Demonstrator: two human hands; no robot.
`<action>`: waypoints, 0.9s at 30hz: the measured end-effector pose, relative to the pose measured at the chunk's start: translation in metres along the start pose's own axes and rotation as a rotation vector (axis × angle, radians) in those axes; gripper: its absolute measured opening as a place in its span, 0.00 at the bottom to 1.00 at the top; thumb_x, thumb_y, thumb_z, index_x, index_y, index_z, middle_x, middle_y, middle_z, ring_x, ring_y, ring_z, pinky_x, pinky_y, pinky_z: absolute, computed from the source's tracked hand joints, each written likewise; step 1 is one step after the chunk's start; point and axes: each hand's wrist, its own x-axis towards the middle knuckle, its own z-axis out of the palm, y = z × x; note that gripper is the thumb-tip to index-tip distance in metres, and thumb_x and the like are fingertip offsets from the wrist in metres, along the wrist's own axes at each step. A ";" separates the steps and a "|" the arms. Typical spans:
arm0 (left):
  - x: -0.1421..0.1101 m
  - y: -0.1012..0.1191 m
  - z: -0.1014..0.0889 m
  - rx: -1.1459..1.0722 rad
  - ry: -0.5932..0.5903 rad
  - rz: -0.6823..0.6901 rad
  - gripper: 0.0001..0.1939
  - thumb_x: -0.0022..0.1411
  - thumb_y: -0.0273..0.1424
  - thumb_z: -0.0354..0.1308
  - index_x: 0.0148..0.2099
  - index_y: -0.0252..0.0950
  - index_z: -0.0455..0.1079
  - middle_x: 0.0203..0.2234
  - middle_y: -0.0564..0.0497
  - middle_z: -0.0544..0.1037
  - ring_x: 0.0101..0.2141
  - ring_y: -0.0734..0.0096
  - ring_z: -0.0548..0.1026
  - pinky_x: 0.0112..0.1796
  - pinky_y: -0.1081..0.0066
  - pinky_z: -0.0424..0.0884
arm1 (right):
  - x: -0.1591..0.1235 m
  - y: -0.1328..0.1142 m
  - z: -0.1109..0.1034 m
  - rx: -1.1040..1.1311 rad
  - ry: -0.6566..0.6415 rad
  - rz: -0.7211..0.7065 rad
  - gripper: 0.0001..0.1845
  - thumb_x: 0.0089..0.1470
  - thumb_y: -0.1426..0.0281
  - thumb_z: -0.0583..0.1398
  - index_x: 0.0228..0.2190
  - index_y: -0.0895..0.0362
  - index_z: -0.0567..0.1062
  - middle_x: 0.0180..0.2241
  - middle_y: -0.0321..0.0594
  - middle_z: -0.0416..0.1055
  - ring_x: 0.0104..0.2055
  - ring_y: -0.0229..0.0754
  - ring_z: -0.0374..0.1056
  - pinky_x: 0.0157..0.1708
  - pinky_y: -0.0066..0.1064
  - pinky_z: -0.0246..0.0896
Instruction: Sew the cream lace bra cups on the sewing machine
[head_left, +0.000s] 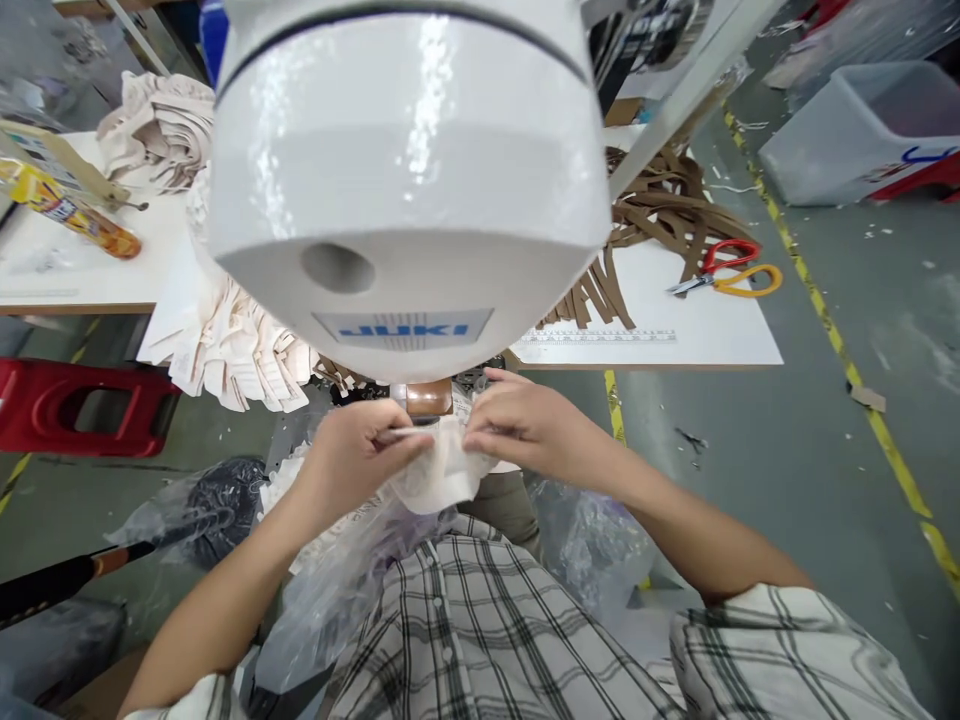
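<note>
Below the head of a white sewing machine (pixel 409 190) marked JUKI, both my hands hold a white piece of fabric (pixel 442 478). My left hand (pixel 364 445) pinches its left side between thumb and fingers. On the other side, the thumb and fingers of my right hand (pixel 510 420) are closed on the fabric as well. The piece hangs in a loose curve between them, close in front of my shirt. Just beyond it is a shiny brown part (pixel 429 398) of the machine. The machine head hides the needle area.
Cream fabric pieces (pixel 251 345) lie piled to the left, brown strips (pixel 652 205) to the right. Red-and-orange-handled scissors (pixel 724 275) rest on the right table near a ruler (pixel 600 338). A yellow drink bottle (pixel 71 210) lies at left, above a red stool (pixel 82 405). Plastic bags (pixel 592 530) surround my lap.
</note>
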 end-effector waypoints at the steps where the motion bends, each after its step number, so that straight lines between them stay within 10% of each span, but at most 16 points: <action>1: 0.004 -0.003 -0.004 -0.015 0.050 -0.054 0.18 0.63 0.45 0.60 0.29 0.36 0.71 0.18 0.56 0.68 0.20 0.76 0.63 0.21 0.74 0.54 | 0.007 0.004 0.000 0.010 0.019 0.021 0.14 0.63 0.62 0.60 0.28 0.53 0.78 0.26 0.33 0.76 0.32 0.40 0.71 0.63 0.49 0.50; 4: 0.018 -0.010 -0.011 -0.013 0.154 -0.123 0.23 0.61 0.45 0.62 0.22 0.37 0.63 0.13 0.59 0.56 0.17 0.78 0.52 0.20 0.72 0.46 | 0.025 0.011 -0.002 0.059 0.043 0.141 0.16 0.62 0.60 0.60 0.26 0.54 0.78 0.23 0.33 0.73 0.30 0.40 0.68 0.45 0.37 0.63; 8: 0.036 -0.021 -0.012 -0.041 0.194 -0.041 0.22 0.58 0.40 0.63 0.20 0.38 0.57 0.14 0.58 0.54 0.19 0.76 0.57 0.22 0.73 0.53 | 0.039 0.014 -0.007 0.130 0.054 0.238 0.17 0.58 0.58 0.63 0.24 0.56 0.77 0.22 0.33 0.70 0.27 0.38 0.65 0.28 0.30 0.55; 12: 0.047 -0.025 -0.014 -0.075 0.264 0.107 0.11 0.57 0.36 0.62 0.29 0.38 0.65 0.23 0.54 0.70 0.31 0.68 0.69 0.35 0.71 0.68 | 0.045 0.023 -0.009 0.138 0.085 0.222 0.18 0.55 0.56 0.65 0.24 0.56 0.76 0.23 0.36 0.69 0.29 0.41 0.66 0.28 0.31 0.55; 27: 0.054 -0.026 -0.021 -0.088 0.277 0.181 0.11 0.56 0.38 0.63 0.31 0.38 0.65 0.28 0.51 0.74 0.37 0.63 0.73 0.42 0.66 0.73 | 0.047 0.041 -0.006 0.133 0.131 0.198 0.17 0.54 0.53 0.67 0.33 0.54 0.79 0.29 0.39 0.74 0.38 0.48 0.71 0.38 0.36 0.67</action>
